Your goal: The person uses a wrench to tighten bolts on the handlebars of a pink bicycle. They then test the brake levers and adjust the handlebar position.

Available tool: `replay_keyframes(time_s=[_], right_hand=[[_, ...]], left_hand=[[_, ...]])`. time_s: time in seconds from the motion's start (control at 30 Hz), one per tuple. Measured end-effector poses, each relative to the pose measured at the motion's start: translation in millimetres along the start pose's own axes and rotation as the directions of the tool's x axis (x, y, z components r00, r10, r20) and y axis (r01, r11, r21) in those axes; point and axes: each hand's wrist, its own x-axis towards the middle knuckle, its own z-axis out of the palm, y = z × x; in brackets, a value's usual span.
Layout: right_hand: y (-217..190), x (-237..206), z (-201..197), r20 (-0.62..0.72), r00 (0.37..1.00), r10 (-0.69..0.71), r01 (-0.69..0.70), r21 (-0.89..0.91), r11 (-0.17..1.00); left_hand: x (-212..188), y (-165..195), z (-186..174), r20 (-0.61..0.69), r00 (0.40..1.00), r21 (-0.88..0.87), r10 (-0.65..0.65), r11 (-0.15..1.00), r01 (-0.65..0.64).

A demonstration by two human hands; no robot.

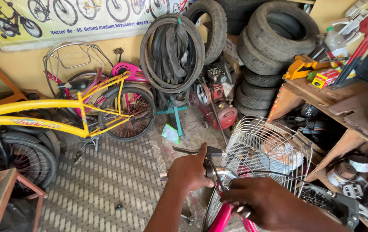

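Observation:
A pink bicycle [221,219] stands right below me with chrome handlebars [228,172] and a white wire front basket [265,147]. My left hand [189,171] is closed around the left end of the handlebar, with its thumb up beside the black brake lever [192,150]. My right hand [268,203] rests on the bar near the stem, fingers curled over the pink frame and the cables. The right black grip and brake lever [346,211] stick out at the lower right, untouched.
A yellow bicycle [59,114] and a pink one [128,77] stand at the left. Stacked tyres [270,43], hanging inner tubes [172,51] and a red compressor [218,103] line the back wall. A wooden workbench [343,99] with tools fills the right. A wooden stool [7,189] is lower left.

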Motion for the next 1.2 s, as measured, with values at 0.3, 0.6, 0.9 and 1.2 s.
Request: replay_keyframes(time_s=[0.3,0.6,0.9,1.2], right_hand=[[-13,75,34,-0.085,0.994,-0.069,0.065,-0.049,0.997],[1,158,19,-0.085,0.996,-0.02,0.019,-0.014,1.0],[46,172,37,-0.156,0.988,-0.015,0.002,-0.086,0.996],[170,132,-7,-0.319,0.914,0.25,-0.337,-0.255,0.906]], left_hand=[[24,-54,11,0.154,0.984,0.043,0.085,0.995,-0.092],[23,-95,36,-0.011,0.973,-0.03,0.232,0.972,-0.232],[-18,-53,1,-0.071,0.977,-0.174,-0.201,0.967,0.187],[-41,-40,-11,-0.124,0.954,-0.095,-0.274,0.96,0.263]])
